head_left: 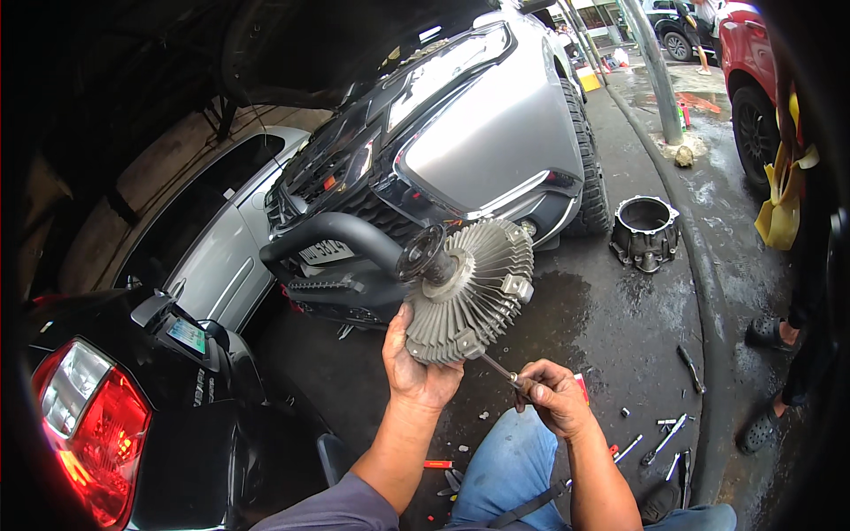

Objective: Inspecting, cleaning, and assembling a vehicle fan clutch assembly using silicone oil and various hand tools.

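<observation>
In front of me, a finned grey metal fan clutch [474, 288] is held up off the ground, its dark flanged hub tilted to the upper left. My left hand [418, 365] grips its lower edge from beneath, fingers partly hidden behind the fins. A screwdriver [500, 367] is pinched in my right hand [556, 398], its handle mostly covered by the fingers. Its slim shaft runs up to the clutch's lower rim beside a small lug; the tip's exact contact is hidden.
A silver vehicle [496, 115] stands ahead with its bonnet raised; a black car [195, 425] is close on my left. A dark bell housing [646, 232] sits on the wet ground, and several tools, including a ratchet [666, 440], lie at right. Another person's clog [759, 434] is beyond.
</observation>
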`<state>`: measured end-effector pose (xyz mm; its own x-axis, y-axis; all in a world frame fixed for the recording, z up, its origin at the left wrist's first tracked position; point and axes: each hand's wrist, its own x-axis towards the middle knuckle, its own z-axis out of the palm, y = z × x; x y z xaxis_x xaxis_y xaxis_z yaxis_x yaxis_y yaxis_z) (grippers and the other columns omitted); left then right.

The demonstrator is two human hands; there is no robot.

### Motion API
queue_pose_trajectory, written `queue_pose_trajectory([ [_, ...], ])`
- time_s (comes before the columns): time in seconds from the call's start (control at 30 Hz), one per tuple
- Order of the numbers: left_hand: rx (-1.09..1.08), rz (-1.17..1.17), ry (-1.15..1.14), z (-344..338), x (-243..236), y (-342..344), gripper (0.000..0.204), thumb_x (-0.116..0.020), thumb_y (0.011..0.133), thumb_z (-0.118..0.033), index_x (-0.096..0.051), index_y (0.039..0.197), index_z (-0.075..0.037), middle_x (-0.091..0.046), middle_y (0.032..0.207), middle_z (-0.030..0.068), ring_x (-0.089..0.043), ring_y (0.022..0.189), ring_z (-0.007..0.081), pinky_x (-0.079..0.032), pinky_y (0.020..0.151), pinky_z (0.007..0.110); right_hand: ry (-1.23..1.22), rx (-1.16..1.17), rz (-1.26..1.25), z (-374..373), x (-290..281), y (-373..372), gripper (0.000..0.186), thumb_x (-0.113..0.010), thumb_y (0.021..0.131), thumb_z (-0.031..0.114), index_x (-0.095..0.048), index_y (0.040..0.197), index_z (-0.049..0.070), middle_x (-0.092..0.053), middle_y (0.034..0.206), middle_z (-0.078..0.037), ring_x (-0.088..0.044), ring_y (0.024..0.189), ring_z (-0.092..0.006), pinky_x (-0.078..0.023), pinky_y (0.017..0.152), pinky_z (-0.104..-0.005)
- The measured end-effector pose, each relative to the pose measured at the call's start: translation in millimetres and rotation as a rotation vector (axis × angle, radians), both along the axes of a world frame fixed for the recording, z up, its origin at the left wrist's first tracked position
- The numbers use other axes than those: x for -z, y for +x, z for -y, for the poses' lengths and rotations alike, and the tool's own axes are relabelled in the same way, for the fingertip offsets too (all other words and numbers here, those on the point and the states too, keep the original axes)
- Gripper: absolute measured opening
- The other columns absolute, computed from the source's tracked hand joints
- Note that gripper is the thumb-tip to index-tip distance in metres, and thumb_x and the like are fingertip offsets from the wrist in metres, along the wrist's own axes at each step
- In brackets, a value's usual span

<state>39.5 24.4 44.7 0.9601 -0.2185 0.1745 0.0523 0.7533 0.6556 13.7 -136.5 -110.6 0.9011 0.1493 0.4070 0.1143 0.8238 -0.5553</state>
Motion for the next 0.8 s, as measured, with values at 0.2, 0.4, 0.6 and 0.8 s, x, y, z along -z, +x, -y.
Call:
queue_pose_trajectory([
  [0.2,-0.012,0.008,-0.002,0,-3,-2,0.044,-0.048,0.095,-0.036,-0.052,0.128,-0.008,-0.061,0.123,0.0080,-0.063,0.108,0.0248,-0.055,0.088,0.043,0.083,-0.330,-0.047,13,-6,-5,0.040,-0.079,0.078,0.036,-0.064,0.099,0.005,-0.059,0.087,-0.007,-0.053,0.062,-0.0158,-0.044,0.055,-0.0315],
  [0.4,-0.009,0.016,0.002,-1,-2,-2,0.044,-0.047,0.096,-0.036,-0.052,0.129,-0.007,-0.061,0.123,0.0082,-0.063,0.108,0.0250,-0.055,0.088,0.043,-0.050,-0.099,0.015,5,1,1,0.050,-0.079,0.078,0.037,-0.060,0.113,0.007,-0.057,0.081,-0.005,-0.050,0.063,-0.0146,-0.042,0.057,-0.0304],
  [0.6,-0.020,0.008,-0.011,4,-3,-4,0.044,-0.047,0.096,-0.036,-0.052,0.129,-0.007,-0.061,0.123,0.0085,-0.063,0.108,0.0248,-0.056,0.086,0.042,0.078,-0.289,-0.058,12,-6,-3,0.045,-0.082,0.075,0.034,-0.061,0.103,0.007,-0.054,0.083,-0.003,-0.050,0.066,-0.0133,-0.040,0.058,-0.0271],
  [0.8,-0.174,-0.111,0.019,18,3,-6,0.046,-0.047,0.096,-0.036,-0.051,0.129,-0.003,-0.061,0.122,0.0138,-0.065,0.104,0.0277,-0.061,0.074,0.038,-0.179,0.262,0.102,-1,-5,-1,0.030,-0.077,0.080,0.026,-0.065,0.096,0.004,-0.057,0.088,-0.003,-0.054,0.084,-0.0114,-0.044,0.074,-0.0258],
])
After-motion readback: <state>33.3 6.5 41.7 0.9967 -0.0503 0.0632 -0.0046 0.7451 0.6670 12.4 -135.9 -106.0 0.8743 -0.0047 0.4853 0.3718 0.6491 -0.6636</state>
